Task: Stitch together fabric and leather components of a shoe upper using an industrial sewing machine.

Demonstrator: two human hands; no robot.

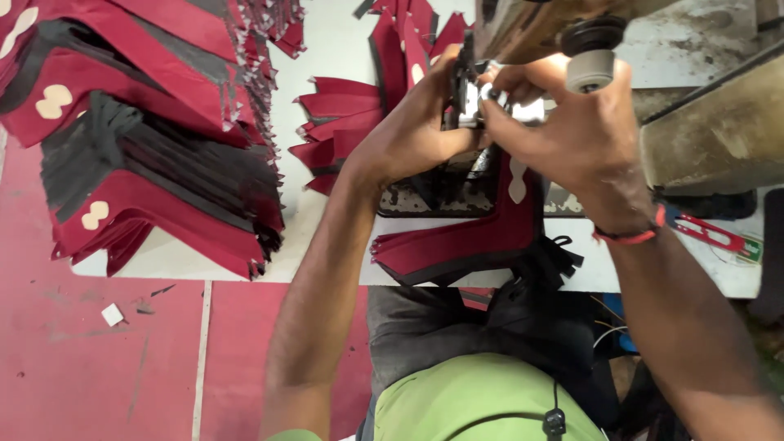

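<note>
Reaching up to the sewing machine (523, 49), the left hand (425, 122) and right hand (563, 135) meet at its metal needle part (469, 94). Both hands' fingers pinch close around it. A red and black cloth piece (482, 237) lies under them on the white tabletop (327, 57). A big stack of red pieces (155, 139) sits on the left.

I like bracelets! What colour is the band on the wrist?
Red, on the right wrist: the band shows best in the head view.
</note>
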